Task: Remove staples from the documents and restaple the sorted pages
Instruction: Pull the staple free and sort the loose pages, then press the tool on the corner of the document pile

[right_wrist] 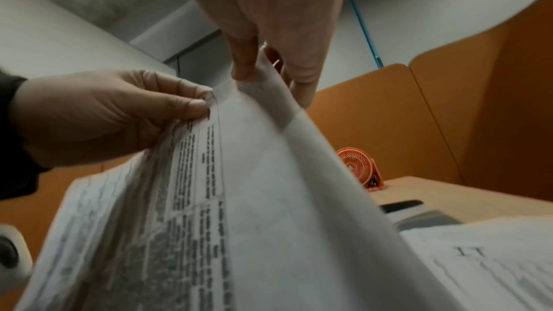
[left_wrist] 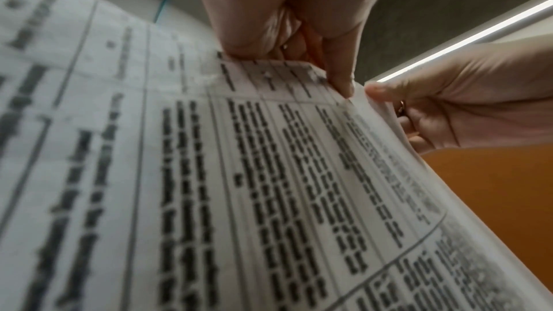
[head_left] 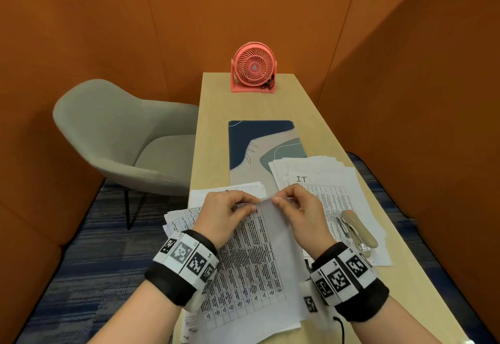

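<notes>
Filling the booth btwn orange walls (head_left: pixel 405 73), a narrow wood desk (head_left: pixel 213 127) carried a pink fan (head_left: pixel 253 66) at 12 o'clock. Left hand (head_left: pixel 224 208) pinched the printed document (head_left: pixel 251 262) top corner; right hand (head_left: pixel 303 208) pinched its turned-back page (head_left: pixel 276 224), raised over desk's near end. Stapler (head_left: pixel 357 230) lay on a paper pile (head_left: pixel 338 181) at 3 o'clock, near the desk edge.

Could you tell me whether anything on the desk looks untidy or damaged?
The loose pages right of the hands lie fanned and askew, and more sheets jut over the desk's left edge. The held page's top corner looks ragged. The stapler rests on the right pile.
</notes>
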